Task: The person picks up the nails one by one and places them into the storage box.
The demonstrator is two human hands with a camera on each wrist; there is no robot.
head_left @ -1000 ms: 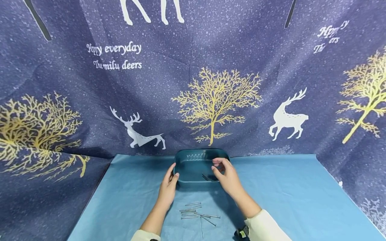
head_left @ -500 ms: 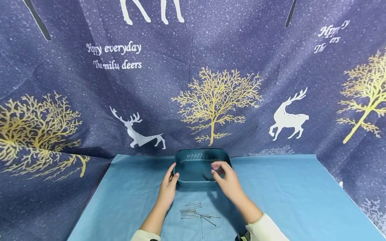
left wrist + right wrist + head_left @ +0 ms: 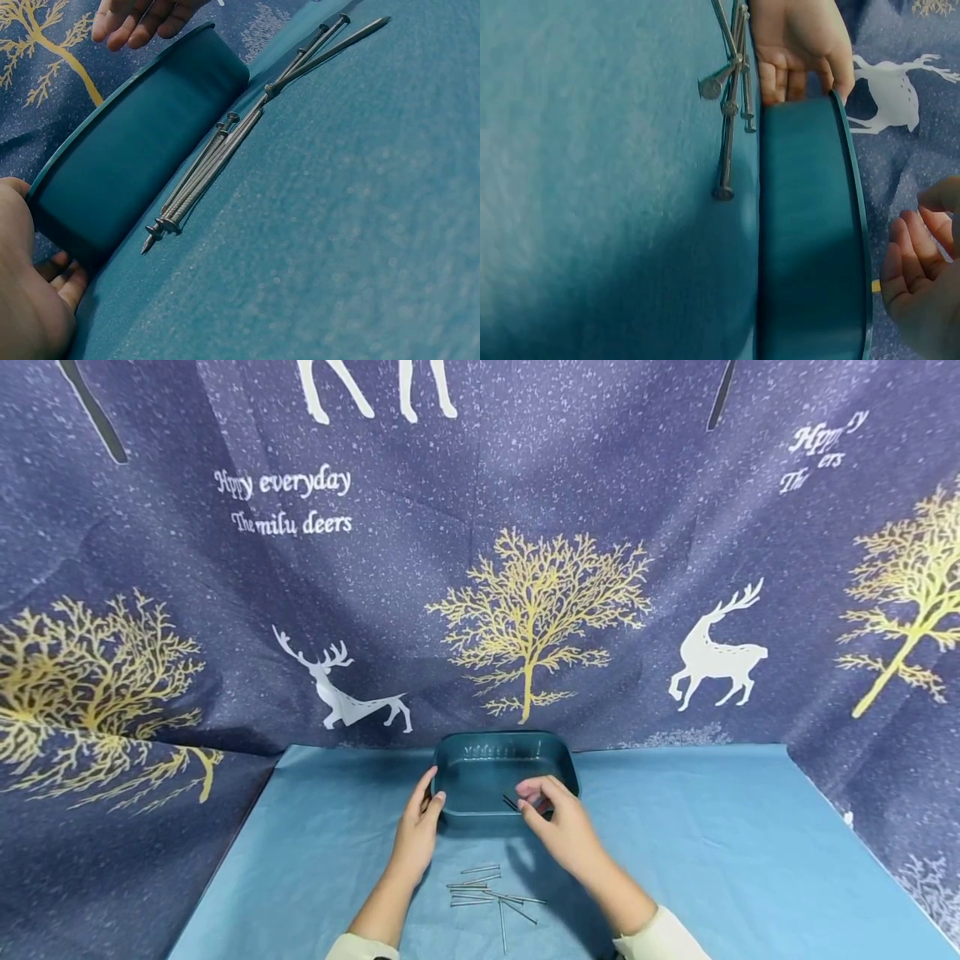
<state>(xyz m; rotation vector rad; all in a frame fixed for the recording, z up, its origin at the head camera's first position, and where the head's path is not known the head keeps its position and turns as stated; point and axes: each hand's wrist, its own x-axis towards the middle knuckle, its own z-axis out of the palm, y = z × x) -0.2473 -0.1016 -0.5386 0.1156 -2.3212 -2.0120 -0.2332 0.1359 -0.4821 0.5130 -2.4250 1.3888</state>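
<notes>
A dark teal tray (image 3: 480, 817) stands at the back of the table, and a couple of thin dark nails (image 3: 511, 802) lie inside it near its front wall. My left hand (image 3: 417, 831) holds the tray's left end, thumb at the rim and fingers around the side, as the right wrist view confirms. Over the tray's front right part hovers my right hand (image 3: 564, 831), fingers loosely bent and apart from the thumb. Nothing shows between them in the right wrist view. Several loose steel nails (image 3: 202, 169) lie crossed on the table in front of the tray.
A light blue cloth (image 3: 720, 860) covers the table. Behind it hangs a dark blue curtain (image 3: 600, 485) printed with trees and deer, close to the tray's back rim.
My right hand has moved slightly toward me and to the left, from the tray's right interior to above its front rim. The left hand, tray and loose nails stay put.
</notes>
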